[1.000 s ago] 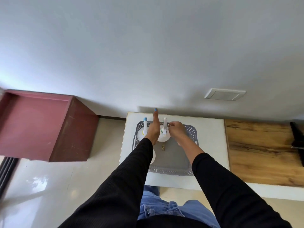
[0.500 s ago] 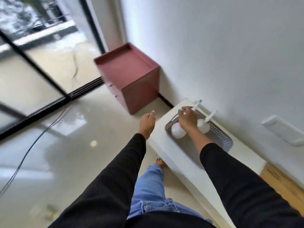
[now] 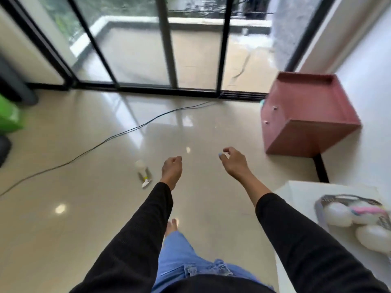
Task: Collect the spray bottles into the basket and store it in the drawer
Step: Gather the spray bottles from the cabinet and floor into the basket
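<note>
Floor (image 3: 84,208): spray bottle (image 3: 142,173) beside left hand (image 3: 171,169).

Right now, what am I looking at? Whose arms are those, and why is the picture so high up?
The picture comes from a camera worn on a person's head, looking down, so you see their own arms in black sleeves. The left hand and right hand are loosely curled and hold nothing. On the shiny floor lies one spray bottle, tipped on its side. At the right, a grey basket on a white table already has bottles in it, though they look blurry. The red cabinet has small knobs on its front, probably drawers. A black cable runs across the floor.
</note>
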